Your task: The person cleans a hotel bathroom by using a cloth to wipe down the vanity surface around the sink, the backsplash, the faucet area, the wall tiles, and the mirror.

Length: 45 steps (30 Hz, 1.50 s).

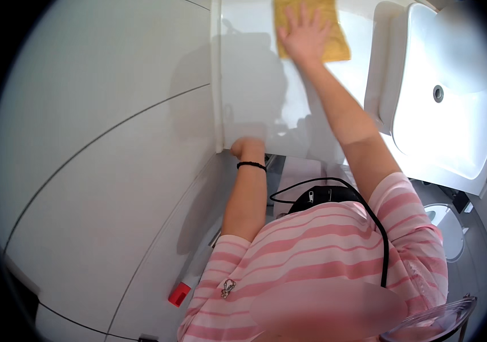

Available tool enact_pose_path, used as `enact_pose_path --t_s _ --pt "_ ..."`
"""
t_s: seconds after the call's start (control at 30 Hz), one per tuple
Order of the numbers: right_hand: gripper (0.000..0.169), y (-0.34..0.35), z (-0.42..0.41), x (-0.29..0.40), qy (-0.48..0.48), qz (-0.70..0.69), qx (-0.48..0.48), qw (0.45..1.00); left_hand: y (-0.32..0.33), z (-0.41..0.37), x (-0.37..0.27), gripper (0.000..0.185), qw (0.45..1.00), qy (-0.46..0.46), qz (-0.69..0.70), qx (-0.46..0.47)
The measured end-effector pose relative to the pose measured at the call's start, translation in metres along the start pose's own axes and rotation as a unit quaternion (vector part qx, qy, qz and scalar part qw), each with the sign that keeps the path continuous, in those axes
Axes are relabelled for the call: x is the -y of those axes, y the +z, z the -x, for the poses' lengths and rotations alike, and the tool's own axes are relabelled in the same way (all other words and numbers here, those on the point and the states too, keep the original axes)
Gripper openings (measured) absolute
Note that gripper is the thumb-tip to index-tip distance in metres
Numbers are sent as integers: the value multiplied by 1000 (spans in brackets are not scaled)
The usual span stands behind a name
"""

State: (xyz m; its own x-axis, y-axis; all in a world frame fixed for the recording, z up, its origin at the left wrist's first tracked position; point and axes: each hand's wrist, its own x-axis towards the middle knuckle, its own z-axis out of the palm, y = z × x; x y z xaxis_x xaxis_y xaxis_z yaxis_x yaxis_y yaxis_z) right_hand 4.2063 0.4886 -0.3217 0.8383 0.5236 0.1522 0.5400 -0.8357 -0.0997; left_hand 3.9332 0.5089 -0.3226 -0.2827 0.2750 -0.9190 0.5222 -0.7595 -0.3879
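My right hand (307, 38) lies flat on a yellow cloth (337, 45), palm down with the fingers spread. The cloth rests on a glossy white countertop (247, 94), and its far edge runs out at the top of the view. At the counter's front edge, near the left wall, is my left hand (248, 146), above a wrist with a black braided band (251, 165). Its fingers are mostly hidden, and I see nothing in it. To the right of the cloth stands a white washbasin (461, 137) with a round drain (438, 93).
Pale wall panels (111, 141) with dark joints flank the counter on the left. A black pouch (324, 199) with a black cable (383, 239) sits at my waist. A toilet (446, 233) is at lower right. Low on the left is a red object (179, 294).
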Motion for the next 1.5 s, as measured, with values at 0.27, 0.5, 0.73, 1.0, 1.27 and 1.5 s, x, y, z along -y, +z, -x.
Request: enact_pose_path --t_s 0.27,0.5,0.73,1.0,1.27,1.5 --pt "54 -37 176 86 -213 -179 113 954 34 -77 6 38 841 68 -536 11" --pt "54 -57 249 51 -391 -232 160 876 173 -46 26 50 -130 19 -991 -4" --pt "53 -71 264 -89 -384 -239 189 872 242 -12 -36 35 -234 -47 -969 -69" --pt "54 -116 314 -339 -218 -110 240 940 226 47 -124 34 -366 -156 -917 -23" --pt "57 -150 365 -566 -98 53 238 965 300 42 -158 37 -434 -156 -887 -19" --pt "57 -153 338 -502 -263 12 312 913 379 29 -151 32 -400 -137 -906 -1"
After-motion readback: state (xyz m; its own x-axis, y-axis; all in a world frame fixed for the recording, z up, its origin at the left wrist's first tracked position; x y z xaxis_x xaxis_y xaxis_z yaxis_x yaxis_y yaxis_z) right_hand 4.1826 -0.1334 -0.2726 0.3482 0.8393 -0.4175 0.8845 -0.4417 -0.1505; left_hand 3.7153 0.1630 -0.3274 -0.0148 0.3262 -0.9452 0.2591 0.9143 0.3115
